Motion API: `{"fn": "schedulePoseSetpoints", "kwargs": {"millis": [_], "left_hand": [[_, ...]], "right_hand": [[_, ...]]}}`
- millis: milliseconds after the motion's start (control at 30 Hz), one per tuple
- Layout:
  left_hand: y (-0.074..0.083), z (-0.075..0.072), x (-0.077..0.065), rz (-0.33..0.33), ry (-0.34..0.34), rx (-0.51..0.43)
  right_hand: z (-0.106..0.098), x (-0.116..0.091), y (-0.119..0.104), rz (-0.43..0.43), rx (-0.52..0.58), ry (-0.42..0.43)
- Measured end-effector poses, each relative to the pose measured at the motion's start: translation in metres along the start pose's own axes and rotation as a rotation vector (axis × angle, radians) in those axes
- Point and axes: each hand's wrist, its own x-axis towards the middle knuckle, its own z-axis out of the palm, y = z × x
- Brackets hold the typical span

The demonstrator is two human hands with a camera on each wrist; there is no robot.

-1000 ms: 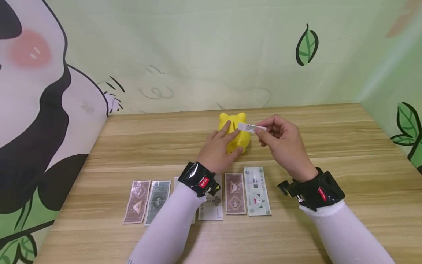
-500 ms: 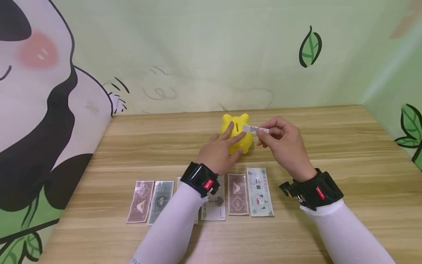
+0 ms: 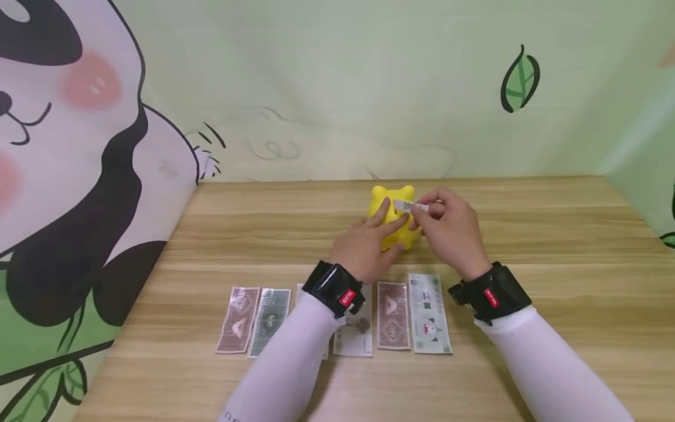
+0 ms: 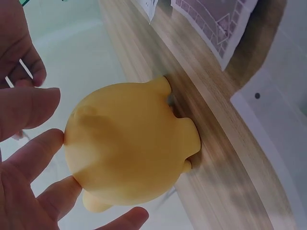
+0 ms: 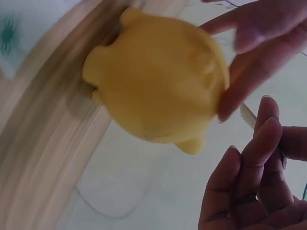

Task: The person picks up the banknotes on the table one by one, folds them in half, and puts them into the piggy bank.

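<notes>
Piggy bank (image 3: 392,218) between both hands.

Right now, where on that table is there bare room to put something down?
Bare wood lies right of the green note, out to the table's right edge, and left of the yellow piggy bank toward the panda wall. The middle is crowded: both hands work at the bank, and a row of notes lies before it.

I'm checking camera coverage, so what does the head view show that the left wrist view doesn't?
Only the head view shows the whole row of play banknotes, the right hand pinching a folded note, and the panda wall. Only the left wrist view shows the piggy bank's feet on the table edge. Both show the yellow piggy bank touched by the left hand.
</notes>
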Motion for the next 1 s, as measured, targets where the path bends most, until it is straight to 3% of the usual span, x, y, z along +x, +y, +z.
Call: {"fn": "schedulePoseSetpoints", "kwargs": {"millis": [233, 467, 1000], "left_hand": [[0.002, 0.001, 0.003, 0.000, 0.005, -0.004], [0.000, 0.000, 0.003, -0.017, 0.007, -0.002], [-0.001, -0.001, -0.001, 0.014, 0.015, -0.012]], "right_hand": [[0.011, 0.007, 0.005, -0.063, -0.153, 0.056], [0.019, 0.010, 0.001, -0.062, -0.168, 0.054], [0.027, 0.024, 0.001, -0.001, -0.055, -0.147]]}}
